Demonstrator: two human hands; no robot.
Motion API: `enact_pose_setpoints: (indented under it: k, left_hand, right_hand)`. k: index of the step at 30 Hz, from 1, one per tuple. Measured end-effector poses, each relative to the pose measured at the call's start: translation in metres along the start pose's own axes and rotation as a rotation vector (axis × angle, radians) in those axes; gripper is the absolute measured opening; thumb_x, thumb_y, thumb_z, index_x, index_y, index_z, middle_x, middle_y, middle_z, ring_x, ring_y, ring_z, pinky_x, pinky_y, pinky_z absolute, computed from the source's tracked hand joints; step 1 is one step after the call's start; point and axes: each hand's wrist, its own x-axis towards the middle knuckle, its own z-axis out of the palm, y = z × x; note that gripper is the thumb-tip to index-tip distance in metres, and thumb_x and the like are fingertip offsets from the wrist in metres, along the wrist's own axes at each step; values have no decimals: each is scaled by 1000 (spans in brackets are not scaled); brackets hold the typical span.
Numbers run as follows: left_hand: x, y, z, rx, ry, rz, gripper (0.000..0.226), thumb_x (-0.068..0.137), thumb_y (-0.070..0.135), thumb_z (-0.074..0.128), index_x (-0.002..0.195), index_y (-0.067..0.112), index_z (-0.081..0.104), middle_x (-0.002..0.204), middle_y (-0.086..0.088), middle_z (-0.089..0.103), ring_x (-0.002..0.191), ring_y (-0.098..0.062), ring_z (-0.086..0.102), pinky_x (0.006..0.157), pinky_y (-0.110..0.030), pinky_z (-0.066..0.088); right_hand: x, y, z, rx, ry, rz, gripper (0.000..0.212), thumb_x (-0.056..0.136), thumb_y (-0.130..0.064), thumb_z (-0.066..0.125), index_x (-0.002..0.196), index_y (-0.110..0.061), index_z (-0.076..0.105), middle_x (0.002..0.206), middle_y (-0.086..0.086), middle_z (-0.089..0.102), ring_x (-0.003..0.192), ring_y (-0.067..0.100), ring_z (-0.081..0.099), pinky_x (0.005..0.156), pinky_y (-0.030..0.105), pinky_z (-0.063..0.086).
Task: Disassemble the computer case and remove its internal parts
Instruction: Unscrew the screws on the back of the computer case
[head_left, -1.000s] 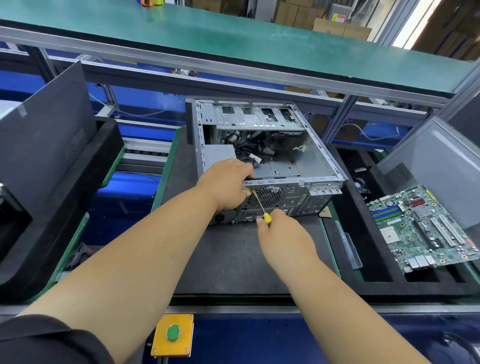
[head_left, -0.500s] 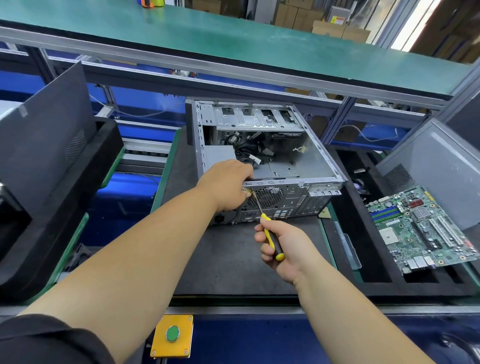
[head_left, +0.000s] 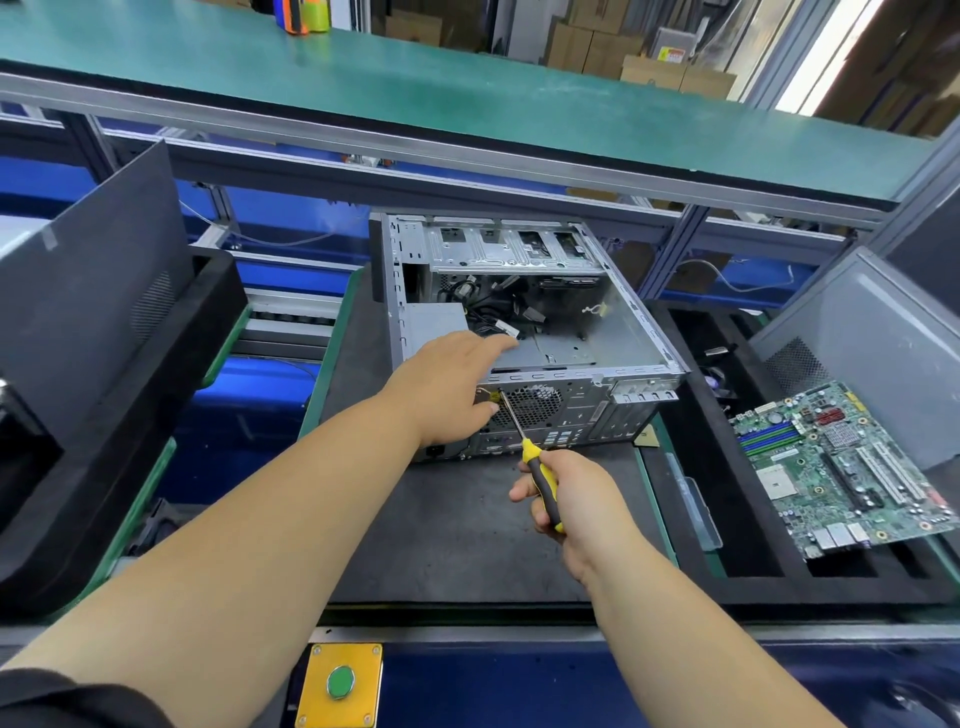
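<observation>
Gripping a yellow-and-black screwdriver (head_left: 540, 480) in the right hand (head_left: 569, 499), fingers curled round the handle, shaft angled up and left with its tip at the rear panel of the computer case (head_left: 519, 332), just beside the round fan grille (head_left: 532, 405). Left hand (head_left: 449, 387) laid over the case's near top edge, fingers stretched flat and reaching inside toward the grey power supply (head_left: 439, 325), thumb down against the rear panel, holding nothing. Case lying on its side on a dark mat (head_left: 457, 525), open side up, loose black cables (head_left: 498, 306) bundled inside and a drive cage (head_left: 498, 247) at the far end. Nearer, at the bench edge, a yellow box with a green button (head_left: 340, 682). Off to the right, a green motherboard (head_left: 847, 467) resting tilted across a black foam tray (head_left: 691, 530). Farther back, a green-topped shelf (head_left: 467, 88).
</observation>
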Motion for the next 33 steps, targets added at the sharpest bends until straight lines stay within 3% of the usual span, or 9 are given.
enact_pose_setpoints:
  k: [3, 6, 9, 12, 14, 18, 23, 28, 33]
  left_hand:
    - [-17, 11, -3, -188, 256, 24, 53, 86, 26, 63, 136, 25, 46, 132, 7, 51, 126, -13, 39, 106, -29, 34]
    - [-37, 35, 4, -481, 410, -194, 19, 83, 26, 56, 100, 35, 58, 96, 17, 63, 87, -2, 54, 77, -21, 45]
    - [-38, 52, 14, -839, 270, -594, 13, 83, 23, 57, 81, 30, 66, 78, 12, 71, 75, -9, 63, 71, -28, 51]
    - [-29, 57, 21, -1231, 98, -974, 13, 93, 19, 57, 94, 17, 69, 84, 6, 73, 78, -13, 64, 68, -26, 47]
    - [-25, 59, 24, -1494, 48, -1113, 16, 95, 23, 56, 100, 14, 68, 88, 4, 72, 76, -9, 64, 62, -21, 45]
    - [-19, 60, 31, -1673, 145, -1155, 14, 94, 28, 60, 91, 18, 69, 87, 7, 73, 77, -4, 65, 58, -17, 46]
    - [-14, 63, 34, -1705, 216, -1162, 11, 93, 27, 61, 91, 18, 69, 79, 10, 73, 73, -2, 66, 51, -12, 44]
    - [-12, 64, 34, -1708, 242, -1167, 14, 92, 31, 65, 90, 17, 68, 81, 9, 74, 74, -3, 66, 55, -14, 44]
    - [-8, 67, 34, -1673, 302, -1173, 17, 91, 33, 66, 87, 16, 68, 76, 8, 74, 59, -1, 64, 48, -13, 42]
  right_hand:
    - [0, -3, 1, -61, 4, 2, 23, 99, -20, 40, 95, -12, 61, 51, -1, 62, 40, 15, 33, 50, 27, 30]
    - [3, -1, 1, -108, 0, -1, 21, 98, -21, 41, 95, -13, 60, 51, -2, 62, 40, 15, 34, 53, 28, 32]
    - [8, 4, 1, -124, 22, -33, 20, 94, -20, 42, 97, -13, 60, 52, -2, 63, 46, 17, 36, 58, 31, 33]
    - [12, 10, 0, -167, 50, -90, 20, 90, -21, 42, 97, -16, 60, 55, -4, 66, 46, 17, 39, 66, 33, 38]
    - [13, 14, -4, -193, 64, -163, 19, 88, -22, 42, 95, -18, 60, 61, -3, 69, 47, 16, 41, 64, 30, 40]
    - [11, 22, -11, -236, 63, -288, 15, 91, -26, 46, 93, -21, 60, 69, -5, 72, 51, 12, 46, 52, 26, 39]
    - [7, 25, -19, -248, 89, -385, 14, 93, -27, 47, 89, -21, 59, 70, -7, 71, 58, 14, 47, 58, 31, 41]
    - [12, 10, -31, -293, 102, -515, 11, 97, -23, 45, 91, -26, 54, 67, -9, 67, 52, 7, 52, 61, 30, 45]
    - [29, -37, -39, -460, 63, -707, 10, 90, -31, 60, 92, -23, 55, 90, 0, 57, 76, 18, 52, 65, 32, 38]
